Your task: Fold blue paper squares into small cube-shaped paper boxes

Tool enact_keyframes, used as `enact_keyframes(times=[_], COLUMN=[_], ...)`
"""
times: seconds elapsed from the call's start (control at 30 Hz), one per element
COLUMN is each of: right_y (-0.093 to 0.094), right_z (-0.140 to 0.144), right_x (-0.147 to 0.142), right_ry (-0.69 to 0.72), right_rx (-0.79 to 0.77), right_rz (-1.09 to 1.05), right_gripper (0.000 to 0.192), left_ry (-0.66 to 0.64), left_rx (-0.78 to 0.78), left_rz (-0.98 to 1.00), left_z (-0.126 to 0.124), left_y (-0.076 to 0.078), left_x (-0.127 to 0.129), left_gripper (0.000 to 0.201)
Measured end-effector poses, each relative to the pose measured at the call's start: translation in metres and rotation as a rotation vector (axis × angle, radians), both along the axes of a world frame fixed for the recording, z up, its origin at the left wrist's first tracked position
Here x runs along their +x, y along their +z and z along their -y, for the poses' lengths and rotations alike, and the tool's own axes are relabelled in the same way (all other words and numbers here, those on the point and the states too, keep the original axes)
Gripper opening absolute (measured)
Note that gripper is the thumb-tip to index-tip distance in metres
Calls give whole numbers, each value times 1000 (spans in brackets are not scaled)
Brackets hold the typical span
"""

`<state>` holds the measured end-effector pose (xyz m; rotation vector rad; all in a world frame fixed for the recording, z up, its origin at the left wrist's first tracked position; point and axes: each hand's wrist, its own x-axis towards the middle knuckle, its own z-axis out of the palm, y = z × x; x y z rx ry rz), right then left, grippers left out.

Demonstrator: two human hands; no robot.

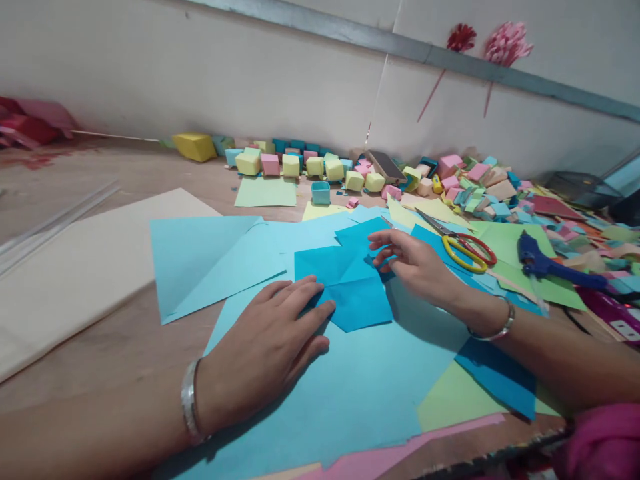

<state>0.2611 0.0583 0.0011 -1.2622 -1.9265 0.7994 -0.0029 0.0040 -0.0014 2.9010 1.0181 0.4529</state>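
A creased bright blue paper piece [357,303], cut with notches along its edges, lies on a large light blue sheet [345,407]. My left hand [273,327] rests palm down, fingers spread, its fingertips on the left edge of the bright blue paper. At the paper's upper right is my right hand [413,263], with bent fingers held apart and nothing seen between them. Its fingertips are at the paper's edge; whether they press on it is unclear. Scissors [465,250] with yellow and red handles lie open just beyond the right hand.
A blue glue gun [555,263] lies at right, near heaped paper scraps and small paper boxes [480,180]. More coloured paper boxes [290,165] line the wall. At left are a folded light blue sheet [200,260] and a cream sheet [100,267].
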Motion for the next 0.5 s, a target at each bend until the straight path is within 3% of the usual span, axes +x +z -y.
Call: enact_keyframes(times=[0.13,0.27,0.37,0.5], right_y=[2,8,15,23], right_z=[2,6,9,18], right_x=[-3,-4,-3,-4], right_ry=[44,248,429,582], right_rx=[-54,-42,162,612], right_rz=[-181,-229,-23,534], right_gripper=[45,33,30,27], left_ry=[26,46,58,65], left_rx=[29,58,105,169], left_rz=[-45,-74,-80,-92], left_z=[0,0,-1,-3], left_y=[2,4,3,1], left_x=[1,2,2,1], left_gripper=[25,23,24,27])
